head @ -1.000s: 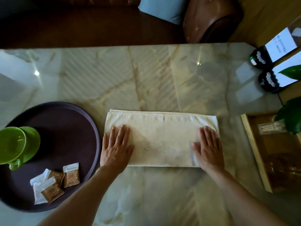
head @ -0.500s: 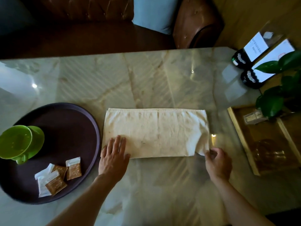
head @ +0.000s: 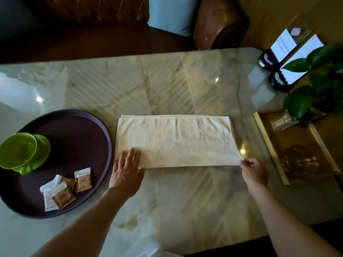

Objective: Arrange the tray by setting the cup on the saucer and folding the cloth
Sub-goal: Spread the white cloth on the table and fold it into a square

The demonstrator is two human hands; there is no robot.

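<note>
Marble counter (head: pixel 167 86), pale and veined, glossy with window glare, backed by a brown leather sofa (head: pixel 92 13) with a light blue cushion (head: pixel 170 13). From the head view: cream cloth (head: pixel 174 140) lying flat at mid-counter as a long folded rectangle, stacked edges showing along its far side. Left hand (head: pixel 128 171) resting palm down on the near left corner of the cloth, fingers (head: pixel 131 154) straight and spread. Right hand (head: pixel 255 172) at the near right corner, fingers curled, pinching that corner between thumb and fingertips, the corner barely lifted. Round dark tray (head: pixel 79 127) just left of the cloth, close to its edge. On the tray's left part, green cup (head: pixel 18 151) tilted against a green saucer (head: pixel 43 151); whether it sits squarely on it, cannot tell. Several brown and white sachets (head: pixel 65 188) lying loose on the tray's near side. Far right: wooden tray (head: pixel 263 138) carrying a clear glass (head: pixel 297 160), leafy green plant (head: pixel 315 89) beside it, two dark bottles (head: pixel 274 71) with white labels behind.
</note>
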